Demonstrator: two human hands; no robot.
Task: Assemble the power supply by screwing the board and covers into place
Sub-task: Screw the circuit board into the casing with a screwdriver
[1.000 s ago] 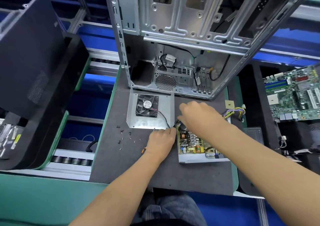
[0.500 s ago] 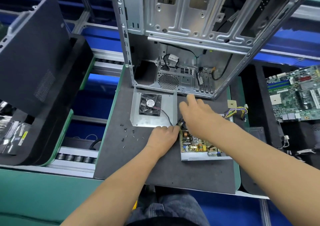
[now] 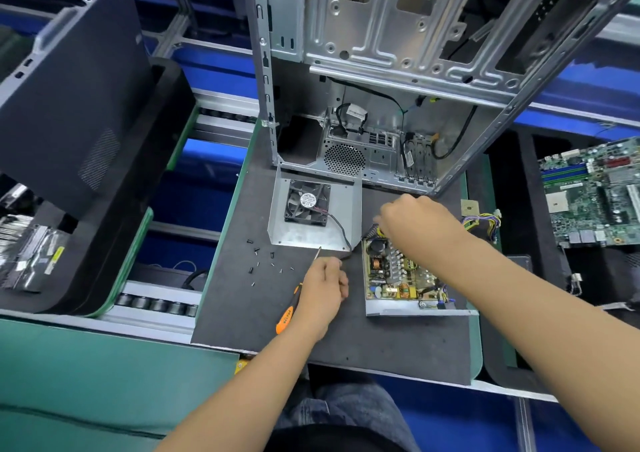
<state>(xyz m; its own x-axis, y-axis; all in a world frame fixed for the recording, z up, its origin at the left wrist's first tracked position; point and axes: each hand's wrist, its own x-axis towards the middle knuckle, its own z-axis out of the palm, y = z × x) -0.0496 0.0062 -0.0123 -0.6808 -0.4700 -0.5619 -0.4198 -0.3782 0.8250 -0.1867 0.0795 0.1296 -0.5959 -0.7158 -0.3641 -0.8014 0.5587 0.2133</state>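
The open power supply base with its board (image 3: 398, 278) lies on the dark mat (image 3: 346, 347). Left of it is the metal cover with a black fan (image 3: 308, 203), and the fan's wire runs to the board. My left hand (image 3: 325, 288) holds an orange and black screwdriver (image 3: 286, 314), whose tip points at the cover's near edge. My right hand (image 3: 415, 223) is over the board's far end with its fingers curled down. What those fingers hold is hidden. Several black screws (image 3: 266, 261) lie loose on the mat.
An empty computer case (image 3: 381, 70) stands open behind the mat. A coloured cable bundle (image 3: 483, 223) lies right of my right hand. A motherboard (image 3: 595, 195) sits in a tray at the far right. A dark side panel (image 3: 69, 105) leans at the left.
My right hand's fingers, stretched out toward the case half a second ago, have curled down onto the board's far end. My left hand slid slightly left, showing more of the screwdriver handle.
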